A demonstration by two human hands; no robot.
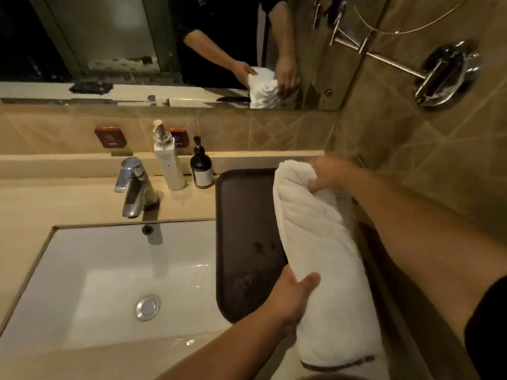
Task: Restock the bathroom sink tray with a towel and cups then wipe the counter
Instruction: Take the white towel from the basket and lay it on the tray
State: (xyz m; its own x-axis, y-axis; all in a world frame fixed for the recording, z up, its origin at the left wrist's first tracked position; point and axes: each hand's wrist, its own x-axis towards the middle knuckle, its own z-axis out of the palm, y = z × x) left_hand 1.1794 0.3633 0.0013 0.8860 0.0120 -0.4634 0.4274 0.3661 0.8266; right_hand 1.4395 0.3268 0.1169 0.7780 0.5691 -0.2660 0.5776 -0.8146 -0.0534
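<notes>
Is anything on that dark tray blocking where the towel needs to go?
Nothing visible does. Both the left hand and right hand grip the rolled towel over the tray, whose visible surface is bare.

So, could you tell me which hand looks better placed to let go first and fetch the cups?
Probably the left hand: it grips the towel at the near end, while the right hand reaches across, pinning the far end over the tray.

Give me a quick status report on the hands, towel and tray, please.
Left hand and right hand both gripping rolled white towel. Towel over right side of dark tray. No cups visible; nothing in the way.
</notes>
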